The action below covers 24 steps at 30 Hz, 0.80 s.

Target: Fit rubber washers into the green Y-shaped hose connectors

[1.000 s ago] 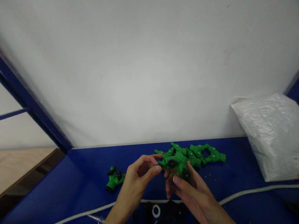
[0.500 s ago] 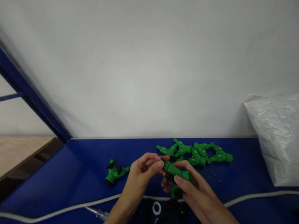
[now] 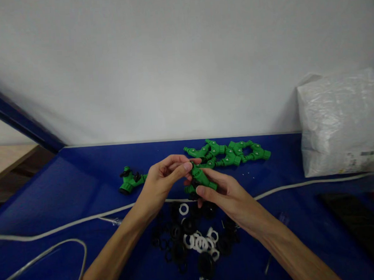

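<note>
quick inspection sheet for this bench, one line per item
surface: blue table, set against the wall.
job's things: green y-fitting held above the table; loose green fittings piled behind it; one fitting with black parts lies apart at left.
clutter: black and white rings scattered below the hands; white plastic bag at right.
grippers: right hand grips the green y-fitting; left hand pinches its upper end.
cables: white cable runs across the table; grey loop at near left.
surroundings: white wall; blue frame post and wooden surface at left.
</note>
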### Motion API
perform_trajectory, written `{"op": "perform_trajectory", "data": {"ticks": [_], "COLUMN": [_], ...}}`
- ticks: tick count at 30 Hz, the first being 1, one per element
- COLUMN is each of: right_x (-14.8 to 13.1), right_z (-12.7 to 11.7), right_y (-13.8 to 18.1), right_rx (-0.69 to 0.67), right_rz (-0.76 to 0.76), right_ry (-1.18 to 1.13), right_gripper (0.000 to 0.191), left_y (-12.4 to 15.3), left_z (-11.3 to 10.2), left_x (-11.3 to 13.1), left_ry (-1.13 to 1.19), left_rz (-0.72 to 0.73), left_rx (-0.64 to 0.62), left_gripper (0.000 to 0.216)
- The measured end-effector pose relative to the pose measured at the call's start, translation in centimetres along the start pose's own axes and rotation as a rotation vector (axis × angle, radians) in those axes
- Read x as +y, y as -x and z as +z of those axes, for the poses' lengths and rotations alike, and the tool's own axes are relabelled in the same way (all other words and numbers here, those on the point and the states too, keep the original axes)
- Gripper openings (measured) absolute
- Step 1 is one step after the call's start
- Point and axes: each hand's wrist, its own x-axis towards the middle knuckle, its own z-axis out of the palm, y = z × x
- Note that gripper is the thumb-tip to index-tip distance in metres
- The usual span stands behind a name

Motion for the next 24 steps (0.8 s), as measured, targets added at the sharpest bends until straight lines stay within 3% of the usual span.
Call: {"op": "perform_trajectory", "data": {"ticks": [8,16,20,24], "right_x": [0.4,0.0,-0.2,0.0], "right_z": [0.1,0.4,0.5,0.1], "right_y": [0.2,0.2,0.2,0.3], "right_rx": [0.001,0.031,0.007,0.071], "right_rz": [0.001,0.012,0.029,0.068], "right_ry": [-0.146,-0.112,-0.082,0.063], "right_gripper": [0.036,0.033,0.027,0.030], "left_y": [0.0,0.0,0.1,0.4], "left_z": [0.3,0.4,0.7,1.1], "left_x": [-0.6,-0.6,-0.7,-0.7], "left_ry": [-0.025,-0.070,-0.063,-0.073], "left_rz": [-0.030,0.037,0.033,-0.019], "left_rx": [-0.014,0.057,0.042,-0.002], "left_gripper": [0.018,0.015,0.018,0.022]}}
